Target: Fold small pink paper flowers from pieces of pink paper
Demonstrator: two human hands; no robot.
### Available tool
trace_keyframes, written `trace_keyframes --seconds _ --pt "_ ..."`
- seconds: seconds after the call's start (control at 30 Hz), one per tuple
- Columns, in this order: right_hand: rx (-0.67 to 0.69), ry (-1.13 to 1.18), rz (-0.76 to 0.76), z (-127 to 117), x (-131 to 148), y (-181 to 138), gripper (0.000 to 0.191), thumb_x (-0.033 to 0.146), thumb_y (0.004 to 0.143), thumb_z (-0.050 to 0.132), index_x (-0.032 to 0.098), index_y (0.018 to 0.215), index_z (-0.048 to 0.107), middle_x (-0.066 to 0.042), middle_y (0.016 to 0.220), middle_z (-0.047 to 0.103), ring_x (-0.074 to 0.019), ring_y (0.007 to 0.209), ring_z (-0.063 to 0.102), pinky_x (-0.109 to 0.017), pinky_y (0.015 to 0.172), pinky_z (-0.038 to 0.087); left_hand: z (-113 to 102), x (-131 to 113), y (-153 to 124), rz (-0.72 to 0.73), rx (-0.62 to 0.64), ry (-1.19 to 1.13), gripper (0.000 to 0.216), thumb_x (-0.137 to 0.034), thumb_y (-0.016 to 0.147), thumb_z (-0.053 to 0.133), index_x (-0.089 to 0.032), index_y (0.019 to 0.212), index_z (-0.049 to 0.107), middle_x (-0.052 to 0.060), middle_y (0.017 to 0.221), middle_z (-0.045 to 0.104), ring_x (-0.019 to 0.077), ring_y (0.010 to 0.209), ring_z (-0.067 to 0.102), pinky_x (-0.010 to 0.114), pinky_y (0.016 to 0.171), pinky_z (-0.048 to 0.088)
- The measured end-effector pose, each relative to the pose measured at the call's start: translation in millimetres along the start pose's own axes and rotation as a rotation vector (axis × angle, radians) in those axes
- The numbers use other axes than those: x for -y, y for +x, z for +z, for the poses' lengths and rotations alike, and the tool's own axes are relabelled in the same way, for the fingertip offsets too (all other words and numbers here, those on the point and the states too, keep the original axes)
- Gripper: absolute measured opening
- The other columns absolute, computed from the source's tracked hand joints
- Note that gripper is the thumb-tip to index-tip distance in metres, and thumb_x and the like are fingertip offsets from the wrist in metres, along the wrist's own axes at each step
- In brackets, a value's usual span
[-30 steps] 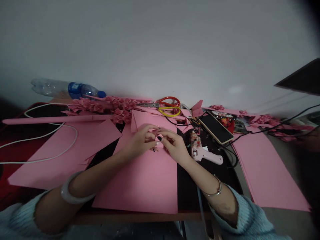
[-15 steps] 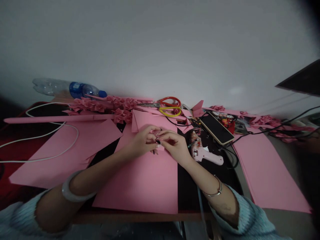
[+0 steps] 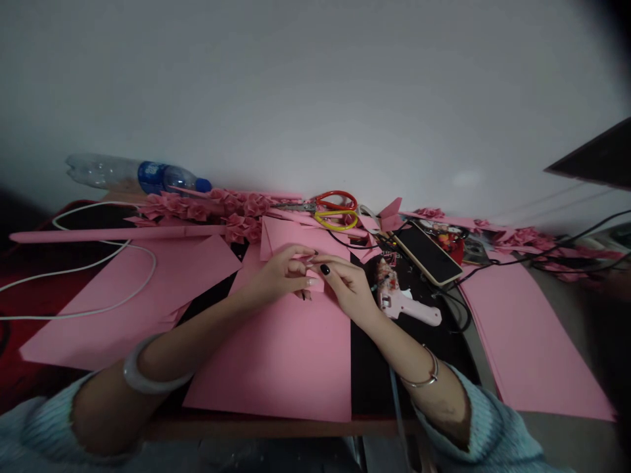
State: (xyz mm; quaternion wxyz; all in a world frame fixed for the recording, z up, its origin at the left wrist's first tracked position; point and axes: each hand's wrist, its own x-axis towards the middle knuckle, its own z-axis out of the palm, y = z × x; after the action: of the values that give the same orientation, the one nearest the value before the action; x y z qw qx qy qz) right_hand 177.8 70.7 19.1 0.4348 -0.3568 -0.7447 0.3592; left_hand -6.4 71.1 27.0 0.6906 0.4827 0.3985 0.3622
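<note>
Over pink sheet [image 3: 290, 368], hands [image 3: 284, 271], small folded paper [image 3: 318, 284] held

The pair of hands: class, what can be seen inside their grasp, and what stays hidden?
A small pink paper piece shows between the left hand and right hand. Their fingers cover the rest of it, so its whole shape cannot be told.

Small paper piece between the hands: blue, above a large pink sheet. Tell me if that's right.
Not blue: the head view shows the small paper piece between the left hand and right hand is pink, above a large pink sheet.
</note>
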Motion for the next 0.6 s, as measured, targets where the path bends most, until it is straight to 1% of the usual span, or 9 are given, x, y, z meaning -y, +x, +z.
trace_keyframes --seconds 0.1,0.2,0.33,0.47,0.6 --pt "0.015 -0.042 -0.026 -1.2 1.8 -0.2 0.036 0.037 0.102 0.046 0.021 0.093 0.076 -0.012 0.11 0.074 -0.0218 0.106 0.069 -0.037 0.094 0.054 -1.1 -0.7 0.2 -0.028 -0.012 -0.018 0.053 -0.019 0.07 0.077 -0.018 0.115 0.05 -0.004 0.072 0.067 0.0117 0.054 0.065 0.026 0.058 0.052" --pt "0.037 -0.084 -0.068 -1.7 3.0 -0.2 0.037 0.037 0.103 0.044 0.02 0.094 0.076 -0.012 0.111 0.074 -0.0216 0.105 0.07 -0.036 0.093 0.054 -3.1 -1.1 0.2 -0.045 -0.008 -0.019 0.052 -0.02 0.07 0.078 -0.017 0.115 0.052 -0.003 0.076 0.068 0.012 0.056 0.066 0.026 0.058 0.052" --pt "0.064 -0.137 -0.102 -2.2 3.9 -0.5 0.036 0.036 0.103 0.043 0.019 0.099 0.074 -0.012 0.105 0.074 -0.0218 0.102 0.07 -0.036 0.091 0.055 -6.3 -0.4 1.4 -0.038 0.004 -0.027 0.051 -0.021 0.071 0.077 -0.016 0.115 0.052 -0.004 0.072 0.067 0.0113 0.054 0.065 0.024 0.055 0.05" --pt "0.101 -0.175 -0.105 -3.0 3.7 -1.6 0.034 0.033 0.103 0.042 0.019 0.105 0.073 -0.011 0.099 0.075 -0.0209 0.093 0.072 -0.034 0.084 0.056 -7.8 -0.2 2.1 -0.056 0.007 -0.019 0.052 -0.022 0.072 0.077 -0.016 0.116 0.05 -0.005 0.07 0.066 0.0113 0.053 0.065 0.024 0.056 0.05" --pt "0.115 -0.189 -0.102 -3.1 3.2 -2.3 0.035 0.033 0.103 0.042 0.019 0.105 0.074 -0.009 0.095 0.076 -0.0197 0.089 0.071 -0.032 0.082 0.055 -8.1 -0.3 1.6 -0.056 -0.008 -0.006 0.052 -0.023 0.072 0.076 -0.016 0.117 0.051 -0.005 0.069 0.065 0.0114 0.053 0.064 0.025 0.057 0.05"
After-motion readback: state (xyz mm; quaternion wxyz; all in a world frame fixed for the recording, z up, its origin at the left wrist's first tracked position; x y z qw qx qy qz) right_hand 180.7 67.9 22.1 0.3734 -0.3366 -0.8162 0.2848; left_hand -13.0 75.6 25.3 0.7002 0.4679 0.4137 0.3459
